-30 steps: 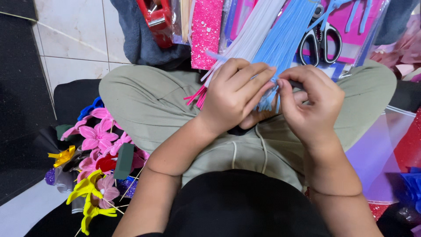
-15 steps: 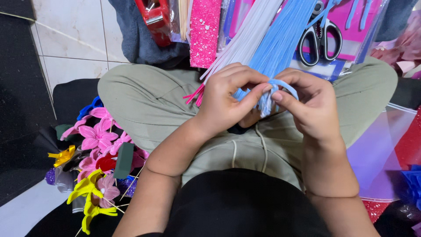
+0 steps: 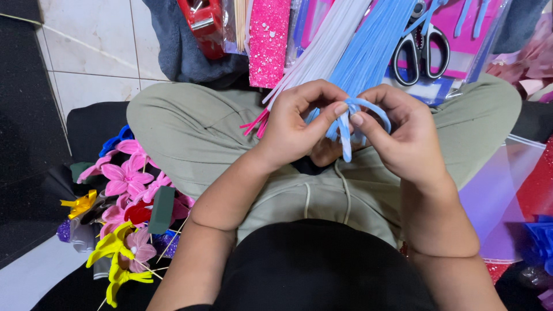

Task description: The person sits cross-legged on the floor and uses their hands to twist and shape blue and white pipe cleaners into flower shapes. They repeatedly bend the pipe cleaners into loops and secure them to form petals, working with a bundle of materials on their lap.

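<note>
A light blue pipe cleaner (image 3: 345,129) is bent into a small loop with its ends hanging down. My left hand (image 3: 296,124) pinches it at the twist with thumb and forefinger. My right hand (image 3: 403,135) pinches the same spot from the other side, and the loop curves over its fingers. Both hands hover above my lap, over olive trousers (image 3: 196,132). Behind them lie a bundle of light blue pipe cleaners (image 3: 368,52) and a bundle of white ones (image 3: 322,49).
Black-handled scissors (image 3: 420,49) rest on a pink package at the top right. A pink glitter sheet (image 3: 268,40) and a red tape dispenser (image 3: 201,23) lie ahead. Pink, yellow and blue pipe-cleaner flowers (image 3: 124,184) are piled at my left. Clear plastic (image 3: 501,190) lies right.
The hands have come closer together and the blue pipe cleaner has been bent from a loose strand into a closed loop pinched at its twist.
</note>
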